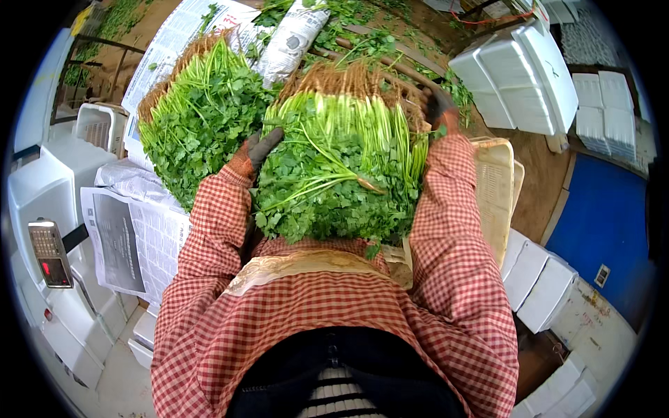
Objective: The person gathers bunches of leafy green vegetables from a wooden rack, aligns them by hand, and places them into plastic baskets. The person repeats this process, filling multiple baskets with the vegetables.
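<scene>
A broad bundle of leafy green herbs [334, 193], maybe coriander or celery, lies in front of me with its brown roots pointing away. My left hand [261, 149], in a dark-fingered glove, rests against the bundle's left edge, thumb side on the stems. My right hand [440, 107], also gloved and somewhat blurred, is at the root end on the far right; its grip is unclear. One loose stalk [334, 180] lies across the bundle's leaves. A second rooted bundle [209, 109] sits to the left on newspaper [162, 57].
A newspaper-wrapped roll [292, 39] lies beyond the bundles, near scattered greens and metal bars. Cream plastic baskets [494, 183] stand at my right. White foam boxes [515, 78] are stacked at the back right. At the left are a digital scale display [50, 253] and more foam boxes [47, 183].
</scene>
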The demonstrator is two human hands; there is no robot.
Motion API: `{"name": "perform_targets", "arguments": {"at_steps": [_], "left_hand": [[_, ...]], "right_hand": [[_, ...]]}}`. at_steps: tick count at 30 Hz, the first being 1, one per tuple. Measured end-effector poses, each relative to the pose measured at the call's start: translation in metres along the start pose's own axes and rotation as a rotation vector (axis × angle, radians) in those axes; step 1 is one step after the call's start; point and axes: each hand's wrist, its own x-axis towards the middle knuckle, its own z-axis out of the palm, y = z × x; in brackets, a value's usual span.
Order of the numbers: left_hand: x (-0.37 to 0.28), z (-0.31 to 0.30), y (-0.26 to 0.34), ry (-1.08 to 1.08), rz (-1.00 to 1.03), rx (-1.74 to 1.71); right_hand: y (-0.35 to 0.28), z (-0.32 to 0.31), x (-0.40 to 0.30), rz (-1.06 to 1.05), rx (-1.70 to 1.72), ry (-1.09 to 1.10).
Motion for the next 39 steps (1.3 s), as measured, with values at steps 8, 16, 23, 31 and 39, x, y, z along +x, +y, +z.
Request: {"name": "perform_targets", "arguments": {"at_steps": [8,16,23,31,39], "left_hand": [[-0.019,0.026,0.048,0.037,0.024,0.112],[-0.019,0.031,0.086,0.192,0.096,0.217],[-0.116,0.085,0.043,0.85,0.967,0.662],[-0.173,0.121,-0.011,-0.046,0.213,0.659],[-0.155,0.14,-0.022,-0.067,0.397,1.096]], "right_hand": [[0.027,-0.05,-0.138,0.175,-0.551,0.03],[0.075,0.047,-0.201,0.268,-0.559,0.12],[0.038,-0.045,-0.241,-0.275,-0.59,0.159],[0.055,-0.09,-0.304,-0.234,-0.718,0.242],[0.046,-0.007,-0.33,-0.273,-0.883,-0.277]]}}
